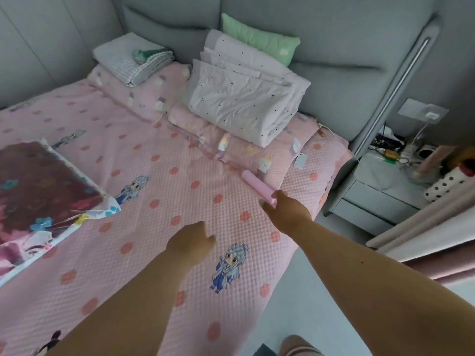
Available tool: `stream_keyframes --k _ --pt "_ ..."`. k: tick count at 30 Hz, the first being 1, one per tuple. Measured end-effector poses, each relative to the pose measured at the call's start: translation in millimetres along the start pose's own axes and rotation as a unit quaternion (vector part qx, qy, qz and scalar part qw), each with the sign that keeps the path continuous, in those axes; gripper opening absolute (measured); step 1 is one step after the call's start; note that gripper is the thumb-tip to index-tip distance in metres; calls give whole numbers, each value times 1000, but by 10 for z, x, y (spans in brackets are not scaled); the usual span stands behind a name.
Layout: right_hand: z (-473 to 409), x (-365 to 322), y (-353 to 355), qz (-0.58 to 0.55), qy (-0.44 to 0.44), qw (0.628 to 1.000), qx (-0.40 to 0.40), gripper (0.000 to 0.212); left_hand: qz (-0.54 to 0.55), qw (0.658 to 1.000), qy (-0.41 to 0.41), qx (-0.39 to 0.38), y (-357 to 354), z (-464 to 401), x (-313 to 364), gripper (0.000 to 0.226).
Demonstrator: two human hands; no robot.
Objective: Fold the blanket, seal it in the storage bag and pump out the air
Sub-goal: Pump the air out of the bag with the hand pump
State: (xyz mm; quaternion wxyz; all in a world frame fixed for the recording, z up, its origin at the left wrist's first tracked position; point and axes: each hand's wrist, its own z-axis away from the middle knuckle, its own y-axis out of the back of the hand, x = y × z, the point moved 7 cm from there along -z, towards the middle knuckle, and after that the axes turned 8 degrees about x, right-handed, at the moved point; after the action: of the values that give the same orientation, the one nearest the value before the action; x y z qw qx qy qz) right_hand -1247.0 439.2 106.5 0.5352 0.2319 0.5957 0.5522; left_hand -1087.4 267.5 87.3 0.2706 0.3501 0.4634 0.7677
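The storage bag (38,191) lies flat at nine o'clock on the pink bedspread (164,181), clear plastic over a dark red, flower-patterned blanket inside, its near corner printed with small flowers. At three o'clock a pink pump (258,185) lies near the bed's right edge. The right hand (285,211) reaches it, fingers touching its near end; whether they grip it cannot be told. The left hand (191,238) hovers loosely curled, holding nothing, over open bedspread at the centre. Folded quilts (244,98) sit at twelve.
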Motion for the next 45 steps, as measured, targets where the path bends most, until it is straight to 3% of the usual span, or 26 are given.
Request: stream_keyframes --k 10,17,23,27,32,35,38,42,45 --pt "-1754 182 -571 75 51 992 -88 48 40 991 130 -8 -244 -1110 50 45" --pt "-2720 306 -1226 125 103 974 -158 56 73 973 219 -28 -661 -1718 253 49" --pt "-2923 429 -1797 174 94 963 -182 73 93 961 260 -13 -895 -1895 205 48" --pt "-2878 373 -1959 231 142 947 -175 87 107 952 285 -1 -973 -1865 139 49" --pt "-2554 43 -1869 162 214 945 -187 69 146 935 322 24 -940 -1566 26 48" --pt "-2207 -307 -1720 81 266 939 -201 59 197 909 363 58 -834 -1228 -119 48" --pt "-1706 -729 -1548 33 356 911 -206 60 263 865 414 105 -689 -744 -310 50" --pt "-848 -1257 -1402 -2 491 849 -198 58 311 809 468 173 -591 118 -621 54" --pt "-68 -1570 -1379 2 579 791 -198 58 381 739 500 243 -585 881 -840 60"
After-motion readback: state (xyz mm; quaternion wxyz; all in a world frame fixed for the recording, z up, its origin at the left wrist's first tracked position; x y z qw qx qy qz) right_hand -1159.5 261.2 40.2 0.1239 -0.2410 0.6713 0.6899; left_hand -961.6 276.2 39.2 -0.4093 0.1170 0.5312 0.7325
